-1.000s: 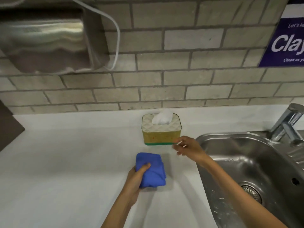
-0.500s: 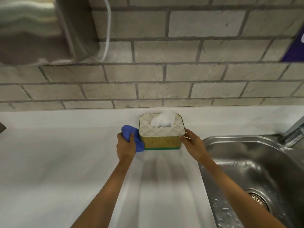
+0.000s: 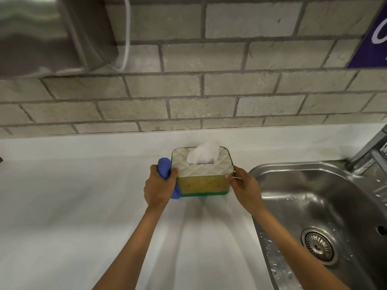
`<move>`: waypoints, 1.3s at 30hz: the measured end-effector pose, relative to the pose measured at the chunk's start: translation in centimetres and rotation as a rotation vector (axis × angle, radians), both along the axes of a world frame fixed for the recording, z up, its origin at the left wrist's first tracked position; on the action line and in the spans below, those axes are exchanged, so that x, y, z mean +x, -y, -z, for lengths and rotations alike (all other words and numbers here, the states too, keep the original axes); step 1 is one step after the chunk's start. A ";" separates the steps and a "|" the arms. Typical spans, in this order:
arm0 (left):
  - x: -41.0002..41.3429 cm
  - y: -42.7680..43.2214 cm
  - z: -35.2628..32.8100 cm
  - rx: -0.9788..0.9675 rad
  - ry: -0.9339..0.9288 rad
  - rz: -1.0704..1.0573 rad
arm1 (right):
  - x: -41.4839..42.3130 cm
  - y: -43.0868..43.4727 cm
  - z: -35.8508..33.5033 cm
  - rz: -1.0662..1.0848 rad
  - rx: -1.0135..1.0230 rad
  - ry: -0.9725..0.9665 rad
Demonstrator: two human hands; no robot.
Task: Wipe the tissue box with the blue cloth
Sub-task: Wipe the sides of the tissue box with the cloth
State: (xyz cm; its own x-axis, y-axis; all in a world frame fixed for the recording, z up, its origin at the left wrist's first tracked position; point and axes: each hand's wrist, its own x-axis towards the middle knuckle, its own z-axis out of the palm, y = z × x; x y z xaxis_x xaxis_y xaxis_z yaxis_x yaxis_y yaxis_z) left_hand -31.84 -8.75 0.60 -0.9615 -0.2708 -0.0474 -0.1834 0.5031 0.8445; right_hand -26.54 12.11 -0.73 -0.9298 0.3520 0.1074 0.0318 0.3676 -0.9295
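The tissue box (image 3: 202, 184) stands on the white counter (image 3: 62, 206) near the brick wall. It has a cream quilted lid, a yellow body, a green base and a white tissue (image 3: 202, 155) poking out of the top. My left hand (image 3: 159, 186) grips the bunched blue cloth (image 3: 164, 169) and presses it against the box's left side. My right hand (image 3: 244, 186) holds the box's right side, fingers on the lid's corner.
A steel sink (image 3: 322, 206) with a drain lies right of the box, with a tap (image 3: 370, 153) at the far right edge. A metal wall dispenser (image 3: 41, 34) with a white cable hangs at the upper left. A purple sign (image 3: 370, 42) is at the upper right.
My left hand lifted the blue cloth off the counter and brought it against the box's left side. My right hand closed on the box's right side. The view moved closer.
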 end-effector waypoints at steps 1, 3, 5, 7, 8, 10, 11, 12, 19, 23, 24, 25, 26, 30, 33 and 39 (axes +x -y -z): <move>0.8 0.3 -0.2 -0.007 0.005 0.009 | 0.7 0.1 -0.2 -0.002 -0.004 0.019; 2.3 1.1 -0.5 -0.033 0.035 0.024 | 2.4 0.3 -0.6 -0.016 -0.021 0.060; 3.7 2.0 -1.0 -0.075 0.080 0.038 | 4.5 0.5 -1.1 -0.029 -0.026 0.080; 5.2 2.8 -1.5 -0.118 0.113 0.051 | 6.4 0.5 -1.7 -0.019 0.017 0.096; 6.0 3.1 -1.8 -0.143 0.124 0.058 | 7.4 0.6 -2.0 -0.004 0.032 0.101; 7.4 3.5 -2.3 -0.190 0.133 0.081 | 9.2 0.7 -2.6 0.015 0.017 0.102; 8.0 3.7 -2.6 -0.208 0.134 0.097 | 10.2 0.8 -2.9 0.022 0.012 0.101; 8.6 3.8 -2.8 -0.222 0.136 0.115 | 11.0 0.8 -3.2 0.029 0.016 0.099; 11.2 3.7 -3.7 -0.265 0.155 0.163 | 14.5 0.8 -4.2 -0.034 0.032 0.082; 11.3 3.5 -4.0 -0.239 0.183 0.134 | 15.1 -0.5 -3.9 -0.243 0.192 0.131; 11.2 3.5 -4.1 -0.240 0.189 0.134 | 15.0 -0.8 -3.9 -0.331 0.281 0.163; 11.0 3.5 -4.2 -0.242 0.194 0.133 | 14.9 -1.1 -3.8 -0.411 0.386 0.195; 10.7 3.5 -4.4 -0.245 0.201 0.133 | 14.7 -1.2 -3.7 -0.469 0.487 0.216; 9.7 3.3 -4.9 -0.244 0.233 0.142 | 13.3 -1.0 -2.7 -0.446 0.709 0.158; 9.1 3.2 -4.9 -0.234 0.240 0.144 | 12.1 -1.2 -2.2 -0.392 0.750 0.065; 9.5 3.2 -4.8 -0.083 0.157 0.092 | 10.2 -3.3 -2.5 -0.374 0.894 -0.053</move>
